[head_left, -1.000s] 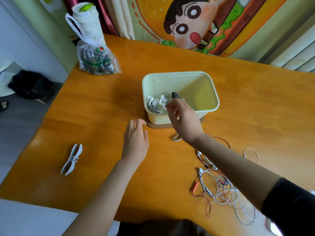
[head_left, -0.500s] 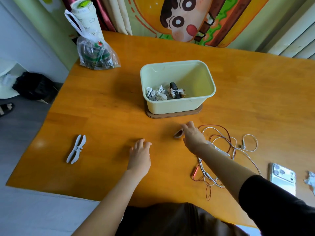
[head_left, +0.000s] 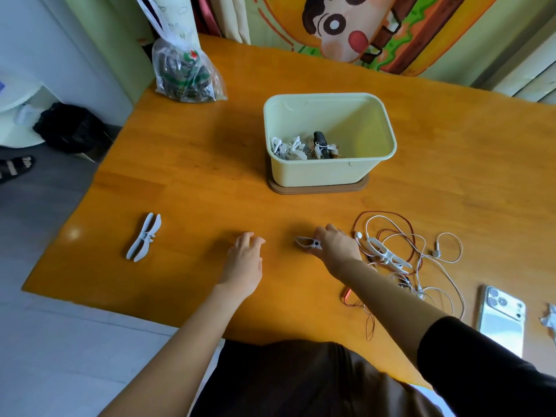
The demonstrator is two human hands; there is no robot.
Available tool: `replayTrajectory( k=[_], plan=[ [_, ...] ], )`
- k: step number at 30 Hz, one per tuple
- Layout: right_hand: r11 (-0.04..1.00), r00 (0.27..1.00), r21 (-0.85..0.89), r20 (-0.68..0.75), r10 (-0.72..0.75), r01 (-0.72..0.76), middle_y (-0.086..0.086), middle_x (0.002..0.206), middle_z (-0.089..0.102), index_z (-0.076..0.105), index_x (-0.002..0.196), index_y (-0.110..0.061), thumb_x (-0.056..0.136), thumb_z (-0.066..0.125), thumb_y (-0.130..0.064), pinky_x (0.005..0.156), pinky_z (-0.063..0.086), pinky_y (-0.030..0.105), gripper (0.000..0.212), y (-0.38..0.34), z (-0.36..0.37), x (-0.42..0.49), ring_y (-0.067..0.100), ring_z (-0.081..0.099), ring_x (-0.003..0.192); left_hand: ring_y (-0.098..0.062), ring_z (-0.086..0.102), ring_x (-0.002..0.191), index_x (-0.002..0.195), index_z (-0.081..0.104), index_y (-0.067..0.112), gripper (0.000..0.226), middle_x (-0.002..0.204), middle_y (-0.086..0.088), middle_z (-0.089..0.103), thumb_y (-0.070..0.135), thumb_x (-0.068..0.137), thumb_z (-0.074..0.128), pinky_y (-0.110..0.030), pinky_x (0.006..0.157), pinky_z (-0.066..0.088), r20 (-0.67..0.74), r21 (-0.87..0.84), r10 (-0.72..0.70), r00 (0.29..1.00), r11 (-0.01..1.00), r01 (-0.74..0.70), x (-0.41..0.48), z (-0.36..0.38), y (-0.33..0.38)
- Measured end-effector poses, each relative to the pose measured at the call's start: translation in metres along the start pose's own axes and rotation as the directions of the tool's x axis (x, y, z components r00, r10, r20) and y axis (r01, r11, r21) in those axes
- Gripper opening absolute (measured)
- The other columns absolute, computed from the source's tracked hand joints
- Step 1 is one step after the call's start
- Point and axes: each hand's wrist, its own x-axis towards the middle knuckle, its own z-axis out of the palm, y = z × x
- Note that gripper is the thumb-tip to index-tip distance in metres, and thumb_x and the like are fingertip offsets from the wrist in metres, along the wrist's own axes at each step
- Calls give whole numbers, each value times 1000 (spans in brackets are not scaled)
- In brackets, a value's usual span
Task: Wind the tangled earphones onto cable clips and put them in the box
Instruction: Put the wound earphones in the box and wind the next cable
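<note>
Glossy wooden table (head_left: 192, 164), matt plastic box (head_left: 322, 173), crinkly clear plastic bag (head_left: 186, 73).

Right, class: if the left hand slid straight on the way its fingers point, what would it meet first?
Probably the brown base under the pale box, near its left corner: the left hand points forward and slightly right, with bare table between. It is close; it might just slip past.

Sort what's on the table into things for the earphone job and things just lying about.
For the job: tangled earphones, small clip pinched by right hand, spare clips at left, long clip in the tangle, box with wound earphones.
Lying about: phone, plastic bag, crumpled paper.
</note>
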Motion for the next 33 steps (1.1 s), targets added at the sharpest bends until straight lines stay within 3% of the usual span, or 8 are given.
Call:
replayTrajectory(
  k=[3,6,9,13,16,25,29,33],
  plan=[
    [996,997,83,66,-30,24,7,115,51,52,121,-14,88,61,-37,76,47,34,41,-11,5,-4,26,56,102,-20,28,138,142,34,24,47,148,0,33,26,98,50,-36,111,29,7,-12,42,999,999,-42,-2,1,5],
    [972,985,197,90,-145,125,9,115,50,53,120,-12,86,66,-22,82,49,38,37,-16,11,-11,28,57,104,-21,28,136,140,36,28,46,143,3,35,32,97,52,-49,113,23,83,36,110,990,993,-113,-7,6,20],
    [948,978,237,-62,-202,211,8,122,47,51,124,-12,88,61,-7,81,53,38,37,-8,13,-23,26,59,103,-21,31,132,131,44,26,35,133,2,39,32,97,51,-54,113,20,91,88,113,989,989,-121,-9,14,32],
    [987,963,157,-270,11,32,12,124,48,49,127,-7,93,52,-7,83,50,32,35,32,3,-38,26,53,107,-20,37,124,122,49,21,26,127,-1,43,32,99,48,-52,112,25,45,98,84,995,991,-88,-9,18,36],
    [980,965,112,-184,186,-167,13,122,46,46,127,-6,92,46,-2,86,48,36,35,67,3,-47,29,51,106,-21,38,122,122,47,18,27,126,-3,44,34,100,45,-51,109,30,22,133,67,998,989,-69,-8,20,39],
    [957,957,-41,-56,285,-287,10,120,47,55,121,-9,95,53,-25,78,53,35,31,64,-2,-39,27,58,99,-22,35,129,129,43,15,35,133,-5,43,35,100,42,-51,112,29,2,162,18,1000,987,-18,-6,24,47],
    [964,964,-32,32,265,-264,9,122,50,60,118,-9,95,52,-29,81,49,36,32,57,-1,-41,27,57,108,-22,35,129,130,44,16,36,134,-5,43,36,100,42,-49,112,29,-2,168,1,1000,986,-1,-6,25,47],
    [980,989,144,-20,145,-141,10,114,53,64,110,-9,96,50,-29,79,50,41,28,41,3,-50,29,59,99,-23,35,128,129,45,15,37,133,-5,43,37,99,45,-51,112,29,6,147,-9,1000,989,8,-3,25,47]
  ],
)
